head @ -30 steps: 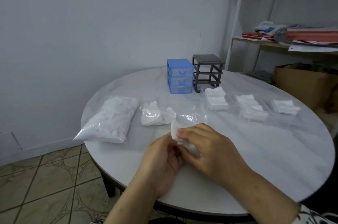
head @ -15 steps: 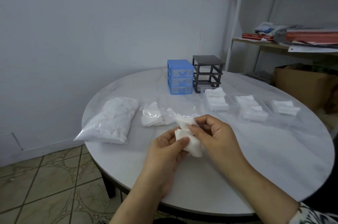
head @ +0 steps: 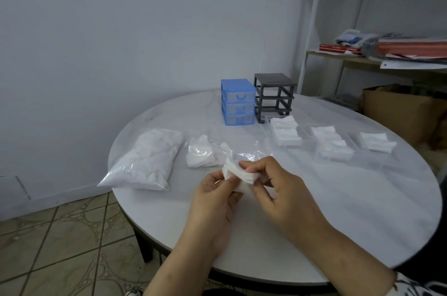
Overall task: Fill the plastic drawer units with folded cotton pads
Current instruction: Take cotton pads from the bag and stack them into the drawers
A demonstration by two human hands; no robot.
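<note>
My left hand (head: 215, 201) and my right hand (head: 280, 189) together hold a small stack of white cotton pads (head: 238, 174) above the near middle of the round table (head: 338, 223), each pinching one side of it. A blue drawer unit (head: 238, 101) with three shut drawers stands at the far side. Next to it is a grey frame (head: 274, 97) with no drawers inside. Three clear drawers holding folded pads lie on the table: one (head: 285, 132) before the frame, another (head: 332, 144) to its right, a third (head: 377, 142) farther right.
A full plastic bag of pads (head: 147, 161) lies at the table's left edge. An opened bag with a few pads (head: 205, 155) lies just beyond my hands. A shelf with books (head: 387, 51) and a cardboard box (head: 399, 112) stand at the right. The floor is tiled.
My hands lifted the pads off the table and spread them; the stack now fans out between both hands, slightly higher and farther from me.
</note>
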